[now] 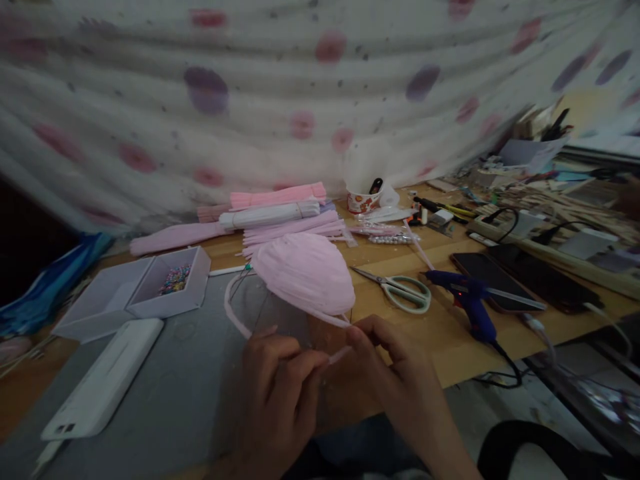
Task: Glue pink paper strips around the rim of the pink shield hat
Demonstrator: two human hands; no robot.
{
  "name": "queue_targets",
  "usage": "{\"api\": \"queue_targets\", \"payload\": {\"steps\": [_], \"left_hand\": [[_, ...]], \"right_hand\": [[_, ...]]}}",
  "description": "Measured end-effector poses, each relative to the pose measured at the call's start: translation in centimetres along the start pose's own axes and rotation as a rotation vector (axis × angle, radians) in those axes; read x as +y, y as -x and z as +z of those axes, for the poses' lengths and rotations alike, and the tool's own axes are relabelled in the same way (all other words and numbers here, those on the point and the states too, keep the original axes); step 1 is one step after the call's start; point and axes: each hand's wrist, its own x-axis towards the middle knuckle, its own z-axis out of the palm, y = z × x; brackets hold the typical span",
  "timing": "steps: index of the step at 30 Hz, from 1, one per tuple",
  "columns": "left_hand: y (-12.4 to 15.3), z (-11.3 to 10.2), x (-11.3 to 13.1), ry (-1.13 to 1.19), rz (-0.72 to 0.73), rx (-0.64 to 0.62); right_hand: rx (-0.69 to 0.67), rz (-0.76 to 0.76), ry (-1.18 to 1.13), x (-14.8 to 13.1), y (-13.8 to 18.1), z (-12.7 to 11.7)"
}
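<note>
Both my hands meet at the table's near edge on a pink pipe-cleaner shape, a rounded shell of wound pink strands. A loose pink strand loops from it toward my left hand, whose fingers are curled round that strand. My right hand pinches the strand's end just under the shell's rim. Thin dark wires run beneath the shell.
Bundles of pink and white pipe cleaners lie behind. Scissors, a blue glue gun and a phone are to the right. A white box with beads and a white power bank sit left on a grey mat.
</note>
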Motion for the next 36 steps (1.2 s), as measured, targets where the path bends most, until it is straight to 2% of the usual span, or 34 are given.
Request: {"api": "queue_targets", "payload": {"steps": [6,15,21,24,27,33,36], "left_hand": [[0.3,-0.2,-0.5,-0.009,-0.034,0.022],[0.2,-0.4,-1.3,-0.039,-0.087,0.05],[0.5,-1.0,-2.3,-0.145,-0.054,-0.029],[0.6,-1.2,-2.9,-0.181,0.002,-0.032],[0.9,-1.3,-3.6,-0.168,-0.004,0.003],[2.0,-1.3,-5.0,-0.105,-0.113,0.068],[2.4,-1.2,-5.2,-0.047,-0.181,0.154]], "right_hand": [[0.027,0.042,0.024,1.3,-1.1,-0.6],[-0.012,0.063,-0.031,4.6,-2.9,-0.7],[-0.034,0.1,-0.14,6.3,-3.6,0.5],[-0.06,0.108,-0.184,6.4,-3.9,1.2],[-0.065,0.094,-0.236,6.1,-4.2,1.7],[-0.076,0.047,-0.33,4.5,-4.1,1.4],[-0.056,-0.051,-0.402,4.5,-4.2,1.4]]}}
